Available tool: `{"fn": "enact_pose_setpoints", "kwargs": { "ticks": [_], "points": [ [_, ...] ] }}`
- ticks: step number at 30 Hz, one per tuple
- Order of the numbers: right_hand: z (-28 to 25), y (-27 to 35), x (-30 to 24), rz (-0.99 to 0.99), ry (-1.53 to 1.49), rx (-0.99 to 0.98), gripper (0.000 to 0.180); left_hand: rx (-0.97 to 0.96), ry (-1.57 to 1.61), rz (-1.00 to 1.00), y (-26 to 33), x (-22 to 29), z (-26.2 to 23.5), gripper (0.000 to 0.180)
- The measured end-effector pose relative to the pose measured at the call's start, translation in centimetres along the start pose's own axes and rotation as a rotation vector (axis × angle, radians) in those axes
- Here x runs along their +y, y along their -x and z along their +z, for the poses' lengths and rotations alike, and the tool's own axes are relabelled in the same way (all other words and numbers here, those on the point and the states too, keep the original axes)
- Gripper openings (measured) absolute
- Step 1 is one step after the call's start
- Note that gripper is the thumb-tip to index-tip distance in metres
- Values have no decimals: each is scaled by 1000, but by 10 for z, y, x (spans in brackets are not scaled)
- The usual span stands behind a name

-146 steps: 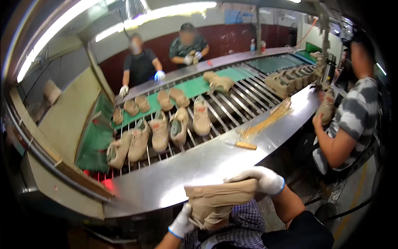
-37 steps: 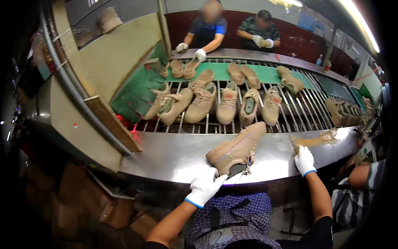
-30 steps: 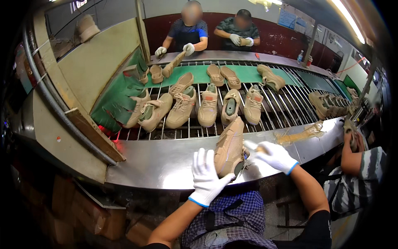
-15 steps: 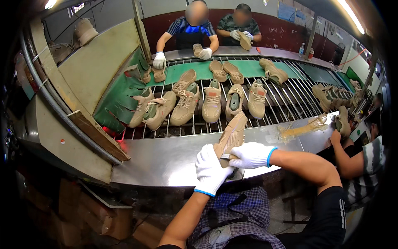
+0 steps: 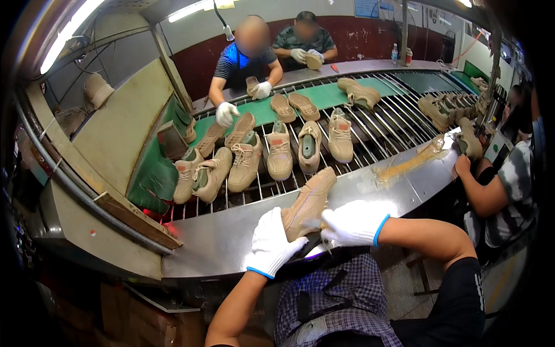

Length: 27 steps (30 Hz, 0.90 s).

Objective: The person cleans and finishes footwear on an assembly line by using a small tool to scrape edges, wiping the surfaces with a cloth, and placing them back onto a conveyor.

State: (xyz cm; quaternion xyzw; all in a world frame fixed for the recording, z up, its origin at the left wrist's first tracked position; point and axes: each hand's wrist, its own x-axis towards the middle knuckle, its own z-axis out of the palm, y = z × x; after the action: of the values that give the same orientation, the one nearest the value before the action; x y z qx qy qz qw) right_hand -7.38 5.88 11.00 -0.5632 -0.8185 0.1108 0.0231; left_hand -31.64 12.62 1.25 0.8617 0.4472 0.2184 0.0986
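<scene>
In white gloves with blue cuffs, my two hands work on a beige sneaker (image 5: 309, 203) over the near metal edge. My left hand (image 5: 270, 243) is closed round its heel end, and the toe points away to the upper right. Beside the shoe's opening my right hand (image 5: 354, 224) has its fingers pinched together. Something thin and blurred shows at those fingertips, too smeared to name. Just beyond, a row of beige sneakers (image 5: 279, 156) stands on the roller rack, some with green inserts inside. Loose soles (image 5: 303, 106) lie behind them.
A metal ledge (image 5: 214, 246) borders the roller rack (image 5: 376, 130). Across it, two gloved co-workers (image 5: 245, 58) handle soles. At right another person (image 5: 509, 185) holds a shoe. More sneakers (image 5: 445, 110) line the far right. A pale panel (image 5: 124, 110) and torn green sheet (image 5: 151, 179) flank the left.
My view has shifted and tilted. The held sneaker shows more of its side now, and my right hand has pulled slightly off it. The co-worker opposite has lifted a hand from a sole.
</scene>
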Motion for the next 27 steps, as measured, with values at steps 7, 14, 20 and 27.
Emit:
{"fn": "enact_pose_setpoints", "kwargs": {
  "ticks": [7, 14, 20, 27],
  "points": [
    [45, -41, 30, -183, 250, 269, 42, -366, -92, 113, -66, 8, -18, 110],
    [28, -26, -4, -121, 85, 264, 31, -306, -75, 211, -36, -7, -26, 99],
    [31, -15, 33, 92, -69, 80, 44, -424, -81, 216, -26, 0, -48, 107],
    [96, 36, 97, 676, -464, 375, 52, -488, -29, 246, -24, -7, -60, 105]
  ]
}}
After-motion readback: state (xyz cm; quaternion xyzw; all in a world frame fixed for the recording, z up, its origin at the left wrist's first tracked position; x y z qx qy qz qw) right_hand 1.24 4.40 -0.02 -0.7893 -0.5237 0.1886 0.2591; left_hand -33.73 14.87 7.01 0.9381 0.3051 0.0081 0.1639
